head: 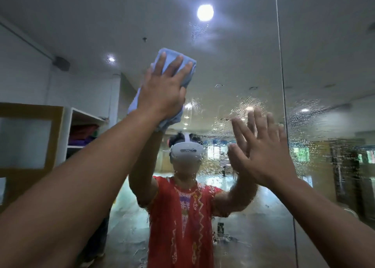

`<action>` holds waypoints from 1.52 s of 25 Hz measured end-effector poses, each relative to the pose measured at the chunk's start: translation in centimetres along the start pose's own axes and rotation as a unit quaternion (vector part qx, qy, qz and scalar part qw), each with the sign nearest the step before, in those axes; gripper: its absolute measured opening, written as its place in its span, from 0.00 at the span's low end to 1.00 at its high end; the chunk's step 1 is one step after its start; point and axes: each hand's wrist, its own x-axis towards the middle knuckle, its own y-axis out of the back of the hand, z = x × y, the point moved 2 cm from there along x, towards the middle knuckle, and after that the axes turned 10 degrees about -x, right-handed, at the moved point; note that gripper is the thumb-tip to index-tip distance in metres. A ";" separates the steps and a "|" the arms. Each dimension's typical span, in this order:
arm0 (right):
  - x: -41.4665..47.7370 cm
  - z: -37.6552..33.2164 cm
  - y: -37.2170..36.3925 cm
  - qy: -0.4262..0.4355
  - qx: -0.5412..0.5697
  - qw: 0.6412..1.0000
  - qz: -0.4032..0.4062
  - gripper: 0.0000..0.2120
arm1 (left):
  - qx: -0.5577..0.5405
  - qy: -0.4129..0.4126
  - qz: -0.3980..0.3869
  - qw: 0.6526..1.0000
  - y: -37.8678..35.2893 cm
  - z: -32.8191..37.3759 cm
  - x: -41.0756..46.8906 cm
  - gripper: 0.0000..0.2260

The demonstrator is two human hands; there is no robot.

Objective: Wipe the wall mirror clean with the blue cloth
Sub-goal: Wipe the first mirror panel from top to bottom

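Overhead, left fingers (174, 64) flat on blue cloth (133, 104)

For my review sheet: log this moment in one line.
stage: wiping | left hand: presses blue cloth flat on mirror | right hand: open, at mirror | droplets: right of cloth

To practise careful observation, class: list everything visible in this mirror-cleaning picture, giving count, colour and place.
wall mirror: one, reflective, fills the view
blue cloth: one, light blue, upper centre on the mirror
droplet patches: several, clear, mid-right glass
panel seam: one, dark line, right
shelf unit: one, white, left
folded items: few, red and purple, on the shelf
ceiling lights: several, white, reflected above
reflected person: one, red shirt, white headset, centre
left hand: one, flat on the cloth
right hand: one, fingers straight, at the glass, right
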 end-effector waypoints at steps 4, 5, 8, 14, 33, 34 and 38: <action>-0.2 0.5 -1.4 0.001 0.024 1.000 -0.011 0.33 | 0.013 -0.094 -0.021 0.995 -2.4 4.3 -1.0 0.29; -0.2 0.4 -1.6 -0.001 0.031 0.999 -0.007 0.33 | 0.016 -0.133 -0.021 0.991 -2.8 5.0 -2.8 0.30; -0.1 0.4 -1.8 -0.002 0.034 0.999 0.011 0.32 | 0.009 -0.201 -0.033 0.979 -3.6 5.2 -10.5 0.30; -0.1 0.2 -2.2 -0.001 0.035 0.999 0.021 0.32 | 0.020 -0.191 -0.039 0.981 -1.3 -2.3 -16.0 0.27; -0.9 1.4 -1.3 0.027 0.083 0.996 0.016 0.34 | 0.017 -0.107 -0.052 0.993 -3.2 3.5 -19.2 0.30; -1.1 1.9 -1.3 0.030 0.078 0.996 0.023 0.34 | 0.017 -0.090 -0.051 0.994 -2.8 2.5 -18.6 0.30; -1.7 4.7 -1.5 0.000 0.079 0.996 0.032 0.33 | -0.008 0.035 -0.013 0.999 -1.5 1.9 -12.1 0.29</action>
